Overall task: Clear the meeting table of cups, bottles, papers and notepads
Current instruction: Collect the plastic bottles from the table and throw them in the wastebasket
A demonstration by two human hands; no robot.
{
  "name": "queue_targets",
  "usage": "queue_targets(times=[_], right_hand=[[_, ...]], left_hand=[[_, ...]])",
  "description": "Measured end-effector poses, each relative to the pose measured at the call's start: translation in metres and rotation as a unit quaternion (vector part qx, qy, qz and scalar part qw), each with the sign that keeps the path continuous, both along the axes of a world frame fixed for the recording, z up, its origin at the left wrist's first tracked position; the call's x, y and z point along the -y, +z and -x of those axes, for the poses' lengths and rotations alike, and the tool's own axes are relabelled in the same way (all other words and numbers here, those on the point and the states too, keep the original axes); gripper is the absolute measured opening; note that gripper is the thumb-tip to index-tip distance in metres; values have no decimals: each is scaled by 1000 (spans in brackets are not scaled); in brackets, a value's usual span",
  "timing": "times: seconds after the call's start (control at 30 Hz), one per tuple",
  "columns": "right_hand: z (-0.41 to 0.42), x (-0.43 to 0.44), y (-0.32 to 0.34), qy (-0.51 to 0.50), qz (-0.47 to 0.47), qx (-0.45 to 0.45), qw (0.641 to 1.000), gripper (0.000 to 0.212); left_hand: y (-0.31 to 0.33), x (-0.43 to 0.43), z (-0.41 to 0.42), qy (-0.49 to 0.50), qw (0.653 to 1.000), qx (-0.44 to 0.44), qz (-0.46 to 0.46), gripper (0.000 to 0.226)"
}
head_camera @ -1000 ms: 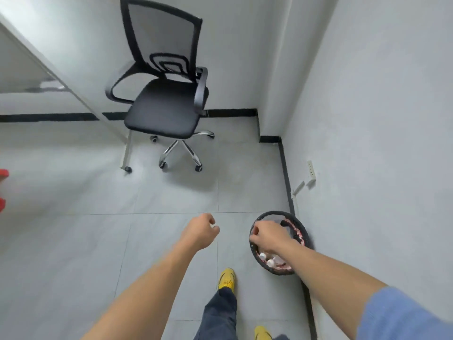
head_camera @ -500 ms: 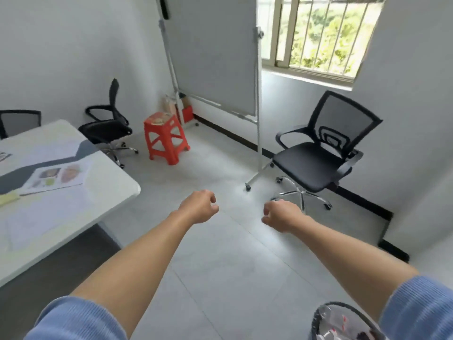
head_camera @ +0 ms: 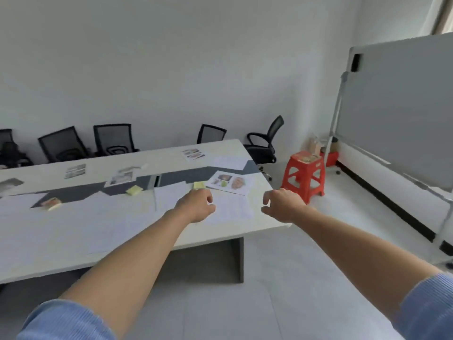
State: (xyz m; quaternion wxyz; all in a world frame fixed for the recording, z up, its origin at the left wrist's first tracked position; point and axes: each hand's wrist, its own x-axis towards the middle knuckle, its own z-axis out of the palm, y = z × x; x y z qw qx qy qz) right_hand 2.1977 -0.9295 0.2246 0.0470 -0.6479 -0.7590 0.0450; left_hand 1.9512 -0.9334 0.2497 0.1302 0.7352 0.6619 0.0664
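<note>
Roughly halfway, I'd judge: no cups or bottles showed on the table [head_camera: 257, 229], but white papers [head_camera: 230, 209], photo printouts [head_camera: 229, 182] & yellow sticky pads [head_camera: 134, 190] lay all along it. Left hand [head_camera: 196, 207] & right hand [head_camera: 282, 204] hovered over its near end, fingers loosely curled, apart, holding nothing.

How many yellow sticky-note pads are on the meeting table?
2. One yellow sticky-note pad lies mid-table; the other lies just beyond the left hand. Others may be out of frame.
</note>
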Motion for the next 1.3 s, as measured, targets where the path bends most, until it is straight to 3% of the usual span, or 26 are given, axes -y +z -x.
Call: queue_targets(times=[0.33,0.83,1.07,1.3], right_hand=[[272,-112,1,201,18,-7,979,32],[590,-275,5,409,12,24,912,35],[763,-256,-25,521,44,32,852,33],[952,-222,-52,572,57,42,817,32]], left_hand=[[3,-9,257,220,975,17,7,30],[-7,-62,501,444,894,63,-12,31],[-41,-6,633,547,833,80,9,26],[-68,47,799,586,805,89,13,26]])
